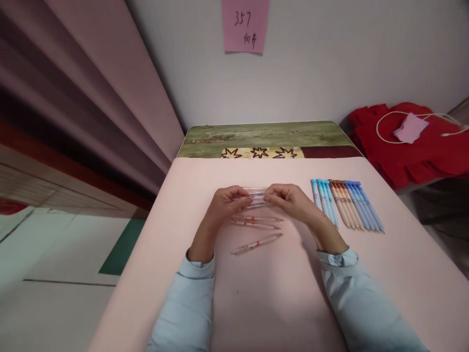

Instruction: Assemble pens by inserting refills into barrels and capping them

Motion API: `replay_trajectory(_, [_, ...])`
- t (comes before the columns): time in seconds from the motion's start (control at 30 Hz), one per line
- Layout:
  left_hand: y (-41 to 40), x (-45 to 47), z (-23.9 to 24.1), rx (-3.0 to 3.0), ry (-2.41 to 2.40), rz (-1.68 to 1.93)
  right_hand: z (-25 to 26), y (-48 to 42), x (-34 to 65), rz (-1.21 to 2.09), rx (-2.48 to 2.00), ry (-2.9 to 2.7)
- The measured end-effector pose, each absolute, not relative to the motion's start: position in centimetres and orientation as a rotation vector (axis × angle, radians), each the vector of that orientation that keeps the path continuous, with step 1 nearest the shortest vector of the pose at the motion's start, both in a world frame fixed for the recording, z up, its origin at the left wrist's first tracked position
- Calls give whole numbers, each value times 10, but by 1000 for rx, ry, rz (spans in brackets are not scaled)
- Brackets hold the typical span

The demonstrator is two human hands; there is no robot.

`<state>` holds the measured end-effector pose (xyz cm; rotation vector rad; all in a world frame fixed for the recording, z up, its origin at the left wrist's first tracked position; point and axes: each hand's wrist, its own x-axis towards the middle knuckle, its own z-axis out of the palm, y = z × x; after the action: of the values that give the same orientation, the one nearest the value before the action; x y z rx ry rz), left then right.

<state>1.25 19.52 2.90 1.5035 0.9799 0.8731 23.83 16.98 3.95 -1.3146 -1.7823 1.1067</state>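
Note:
Between my two hands is a small bundle of clear, whitish pens (258,196), lying crosswise. My left hand (230,201) is closed on their left ends, thumb and fingers pinching. On the right ends, my right hand (287,199) is pinched in the same way. Just below the hands, a pair of clear pens with red marks (255,224) lies on the pink table cover, partly beneath the bundle. Nearer to me a single pen (257,243) rests at a slant, its tip pointing right.
To the right lies a neat row of pens (346,205) in light blue, brown and darker blue groups. The pink table cover (176,244) ends at a green patterned strip (256,132) by the wall. A red cloth (414,156) with a cable and pink notes (411,128) sits beyond the right edge.

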Motion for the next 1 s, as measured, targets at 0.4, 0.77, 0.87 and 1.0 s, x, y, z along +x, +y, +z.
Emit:
replay_trajectory(0.4, [198, 6, 30, 1633, 1012, 788, 42, 167, 245, 1206, -1462, -1745])
replay_trajectory(0.77, [199, 5, 33, 1740, 1004, 698, 44, 167, 248, 1292, -1484, -1809])
replay_trajectory(0.87, [199, 4, 32, 1744, 1007, 692, 43, 168, 250, 1229, -1380, -1774])
replay_trajectory(1.0, [199, 4, 32, 1756, 1005, 702, 40, 169, 252, 1208, -1363, -1787])
